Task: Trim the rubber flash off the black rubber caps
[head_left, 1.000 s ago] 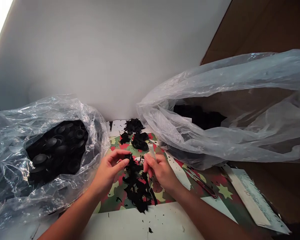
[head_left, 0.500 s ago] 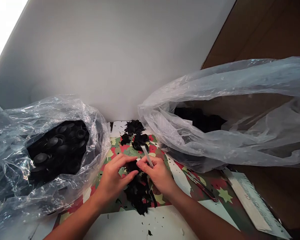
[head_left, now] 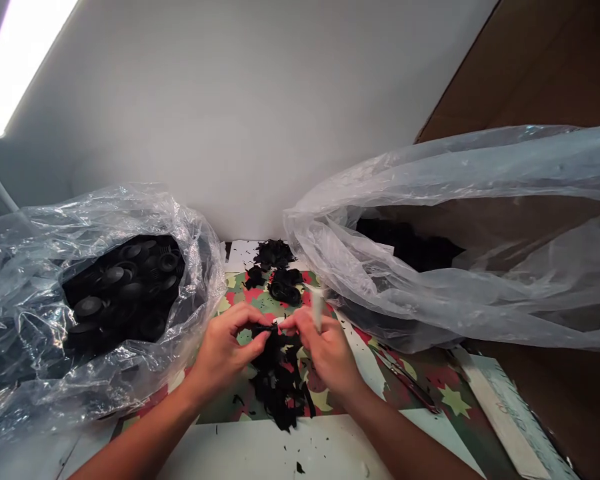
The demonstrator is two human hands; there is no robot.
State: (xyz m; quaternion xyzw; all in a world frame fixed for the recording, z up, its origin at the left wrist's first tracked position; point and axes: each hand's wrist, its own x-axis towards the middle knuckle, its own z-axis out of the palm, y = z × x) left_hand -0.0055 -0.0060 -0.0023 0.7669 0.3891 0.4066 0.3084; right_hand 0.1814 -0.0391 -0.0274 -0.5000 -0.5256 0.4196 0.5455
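My left hand [head_left: 230, 337] pinches a small black piece [head_left: 266, 328] between thumb and fingertips. Close beside it, my right hand [head_left: 330, 343] has its fingers closed round a pale, flat-bladed tool [head_left: 317, 308], blurred and pointing up; its index fingertip meets the black piece. Under the hands lies a heap of black scraps [head_left: 280, 390] on a red and green patterned sheet [head_left: 240, 403]. Farther back are black ring-like parts [head_left: 285, 287] and another pile of black shreds [head_left: 274, 253].
A clear plastic bag [head_left: 200, 267] of round black parts [head_left: 125, 283] stands left. On the right, a large plastic bag [head_left: 340, 260] holds dark material beside a cardboard box [head_left: 545, 67]. Scissors [head_left: 410, 383] lie right of my forearm. A lamp [head_left: 25, 60] glows upper left.
My fingertips have come closer together at the black piece. The pale tool in my right hand has swung more upright and right. The whole view has shifted slightly.
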